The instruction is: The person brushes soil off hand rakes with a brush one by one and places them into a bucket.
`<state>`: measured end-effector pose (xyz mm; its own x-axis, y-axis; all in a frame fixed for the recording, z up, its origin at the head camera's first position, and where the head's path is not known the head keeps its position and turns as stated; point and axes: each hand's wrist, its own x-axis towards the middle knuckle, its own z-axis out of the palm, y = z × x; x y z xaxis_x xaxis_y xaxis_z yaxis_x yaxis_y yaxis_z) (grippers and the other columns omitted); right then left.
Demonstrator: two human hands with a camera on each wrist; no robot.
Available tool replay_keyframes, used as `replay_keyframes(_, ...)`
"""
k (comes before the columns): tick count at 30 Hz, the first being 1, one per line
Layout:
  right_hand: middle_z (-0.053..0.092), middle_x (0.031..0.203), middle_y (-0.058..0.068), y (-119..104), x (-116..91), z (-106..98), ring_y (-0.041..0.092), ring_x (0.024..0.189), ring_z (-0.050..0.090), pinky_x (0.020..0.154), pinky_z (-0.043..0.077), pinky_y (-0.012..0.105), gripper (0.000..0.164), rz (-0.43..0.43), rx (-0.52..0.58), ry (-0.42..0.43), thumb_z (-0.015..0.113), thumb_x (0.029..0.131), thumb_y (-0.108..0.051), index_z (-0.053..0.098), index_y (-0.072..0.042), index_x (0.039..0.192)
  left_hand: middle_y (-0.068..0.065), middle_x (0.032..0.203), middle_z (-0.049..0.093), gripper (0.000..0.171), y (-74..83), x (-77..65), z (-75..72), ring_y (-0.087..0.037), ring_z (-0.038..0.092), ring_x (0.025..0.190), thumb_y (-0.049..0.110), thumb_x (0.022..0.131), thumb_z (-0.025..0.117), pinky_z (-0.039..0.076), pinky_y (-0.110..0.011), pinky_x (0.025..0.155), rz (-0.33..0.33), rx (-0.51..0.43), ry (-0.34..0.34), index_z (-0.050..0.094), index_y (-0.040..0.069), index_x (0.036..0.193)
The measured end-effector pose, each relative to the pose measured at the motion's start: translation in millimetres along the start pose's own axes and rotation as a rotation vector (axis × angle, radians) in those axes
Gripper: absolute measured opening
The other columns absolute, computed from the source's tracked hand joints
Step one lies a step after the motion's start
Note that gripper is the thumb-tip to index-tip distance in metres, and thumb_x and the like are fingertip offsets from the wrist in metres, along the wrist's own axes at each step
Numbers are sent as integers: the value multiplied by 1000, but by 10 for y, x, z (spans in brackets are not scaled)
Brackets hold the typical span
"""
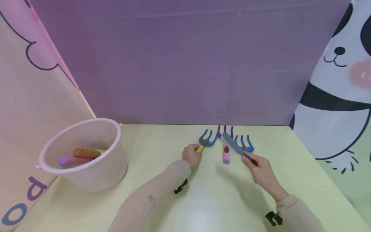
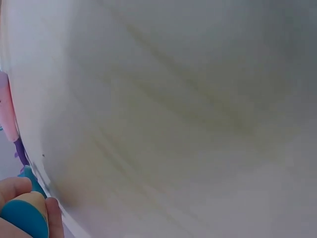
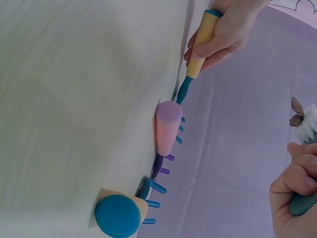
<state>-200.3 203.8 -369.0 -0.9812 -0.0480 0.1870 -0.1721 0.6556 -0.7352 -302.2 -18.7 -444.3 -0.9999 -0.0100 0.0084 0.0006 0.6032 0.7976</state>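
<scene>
My left hand (image 1: 192, 155) grips the yellow handle of a blue-tined hand rake (image 1: 213, 142), whose head bears a brown patch. In the right wrist view that handle (image 3: 202, 44) shows its blue end cap. My right hand (image 1: 262, 172) holds a grey-blue brush (image 1: 234, 145) with white bristles, slanted above the other rakes. A brown, leaf-like piece (image 3: 297, 113) appears beside the bristles in the right wrist view. Beneath the brush lies a purple-tined rake with a pink handle (image 1: 226, 158). Another blue rake (image 1: 248, 148), partly hidden by brush and hand, lies to the right.
At the left of the pale table (image 1: 156, 141) stands a pink bucket (image 1: 98, 177) with several coloured handles inside, among them an orange one (image 1: 86, 153). A purple cloth (image 1: 185, 64) hangs behind the table, and a panda-printed cloth (image 1: 333, 125) hangs along its right side.
</scene>
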Motion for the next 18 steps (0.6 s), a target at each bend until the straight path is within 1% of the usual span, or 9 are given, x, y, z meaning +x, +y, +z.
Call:
replay_keyframes(1, 58, 84, 18, -2, -1, 1, 11, 63, 42, 51, 35, 22, 46, 3, 0, -5, 49, 95, -27, 49, 6, 127, -11, 110, 66, 35, -6, -6, -17, -26, 61, 99, 7, 81, 64, 48, -37, 89, 9, -7, -1, 63, 9, 116)
replay_keyframes(3, 51, 72, 11, -6, -1, 4, 10, 59, 39, 50, 34, 23, 46, 2, -1, -7, 49, 95, -27, 49, 6, 127, -11, 109, 67, 34, -18, -14, -53, -25, 61, 97, 7, 80, 65, 48, -37, 89, 28, -20, -1, 64, 9, 114)
replay_keyframes(5, 40, 65, 4, -10, 1, 1, 9, 54, 35, 47, 33, 23, 46, 4, 8, -11, 49, 95, -27, 49, 6, 127, -10, 107, 67, 32, -23, -15, -82, -24, 61, 95, 8, 80, 66, 48, -36, 88, 53, -25, 0, 65, 10, 113)
replay_keyframes(10, 36, 63, 1, -20, 8, 8, 7, 52, 33, 45, 33, 23, 44, -4, 30, -5, 50, 95, -25, 50, 6, 125, -8, 107, 68, 30, -49, -29, -178, -22, 61, 94, 12, 81, 67, 47, -36, 87, 94, -15, 1, 66, 11, 111)
replay_keyframes(14, 36, 62, 0, -21, 6, 14, 7, 51, 33, 45, 33, 23, 44, -8, 40, -5, 50, 95, -24, 50, 6, 126, -9, 109, 67, 31, -82, -73, -287, -23, 59, 97, 11, 81, 66, 46, -37, 88, 119, -25, -32, 66, 9, 112)
replay_keyframes(18, 37, 62, 0, -19, -1, 35, 6, 51, 33, 45, 33, 22, 42, -23, 53, -1, 50, 94, -23, 51, 7, 124, -10, 114, 65, 33, -103, -153, -417, -24, 58, 103, 10, 81, 66, 45, -38, 92, 129, -31, -76, 65, 7, 114)
